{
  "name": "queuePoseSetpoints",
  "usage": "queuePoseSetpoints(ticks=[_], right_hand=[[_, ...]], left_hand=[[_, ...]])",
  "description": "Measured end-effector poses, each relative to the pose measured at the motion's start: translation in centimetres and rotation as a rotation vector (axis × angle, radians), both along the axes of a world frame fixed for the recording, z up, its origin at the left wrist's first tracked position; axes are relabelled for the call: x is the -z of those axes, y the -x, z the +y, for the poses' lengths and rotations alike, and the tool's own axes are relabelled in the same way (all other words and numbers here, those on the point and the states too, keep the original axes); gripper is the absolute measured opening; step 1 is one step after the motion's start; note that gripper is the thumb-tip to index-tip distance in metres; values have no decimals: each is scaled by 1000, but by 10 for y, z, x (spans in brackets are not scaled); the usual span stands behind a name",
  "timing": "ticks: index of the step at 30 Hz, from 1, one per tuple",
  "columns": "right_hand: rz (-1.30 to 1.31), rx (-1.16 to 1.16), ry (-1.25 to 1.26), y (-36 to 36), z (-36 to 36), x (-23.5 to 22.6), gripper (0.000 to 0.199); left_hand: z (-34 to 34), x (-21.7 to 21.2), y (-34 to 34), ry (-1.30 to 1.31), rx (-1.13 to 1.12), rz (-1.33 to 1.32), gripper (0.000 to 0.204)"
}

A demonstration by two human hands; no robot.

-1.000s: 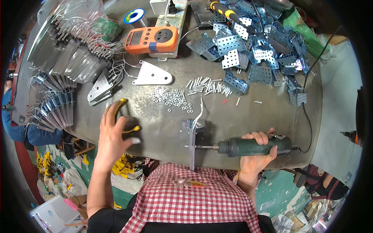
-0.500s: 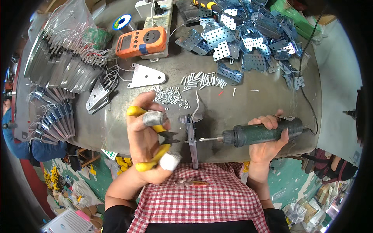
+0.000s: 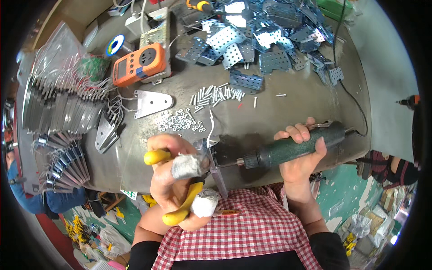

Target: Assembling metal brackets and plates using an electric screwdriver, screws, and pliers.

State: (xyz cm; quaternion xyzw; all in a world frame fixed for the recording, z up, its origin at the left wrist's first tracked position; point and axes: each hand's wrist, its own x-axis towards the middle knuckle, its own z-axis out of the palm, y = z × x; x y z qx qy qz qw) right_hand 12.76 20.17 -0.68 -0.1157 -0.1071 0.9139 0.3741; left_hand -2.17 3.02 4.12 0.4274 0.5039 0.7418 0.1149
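Observation:
My left hand (image 3: 165, 182) is closed around yellow-handled pliers (image 3: 188, 204), with wrapping on two fingers. The pliers' jaws are mostly hidden behind those fingers, close against the left side of a narrow metal bar (image 3: 219, 181). This bar stands at the table's near edge, a white wire (image 3: 211, 126) rising from its far end. In my right hand (image 3: 297, 167) lies a dark green electric screwdriver (image 3: 285, 150), held level and pointing left. Its bit reaches the bar's right side; the very tip cannot be made out.
Beyond the bar lie loose nuts (image 3: 177, 121) and a pile of screws (image 3: 216, 96). Perforated metal brackets (image 3: 274, 60) heap up at the back. An orange meter (image 3: 139, 65) and wired metal strips (image 3: 60, 110) occupy the left. A black cord (image 3: 353, 101) runs down the right side.
The screwdriver has moved left, its bit now at the bar. My left hand has closed in on the bar with the pliers. The whole view has shifted and turned slightly.

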Motion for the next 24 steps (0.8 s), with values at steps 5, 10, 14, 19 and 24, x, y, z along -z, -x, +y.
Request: queuePoseSetpoints(ticks=[5,10,14,19,24], right_hand=[[69,43,-72,1,-6,7,39],[21,42,22,2,-3,6,39],[-1,15,52,1,-7,7,43],[48,6,63,-6,-11,7,45],[33,12,5,-3,-12,6,46]], left_hand=[[11,-17,-13,77,-71,-21,55],[16,-19,-14,96,-33,99,55],[-9,-12,-12,120,-109,28,59],[-63,-25,9,554,-793,613,34],[-66,-15,18,1178,-650,876,38]])
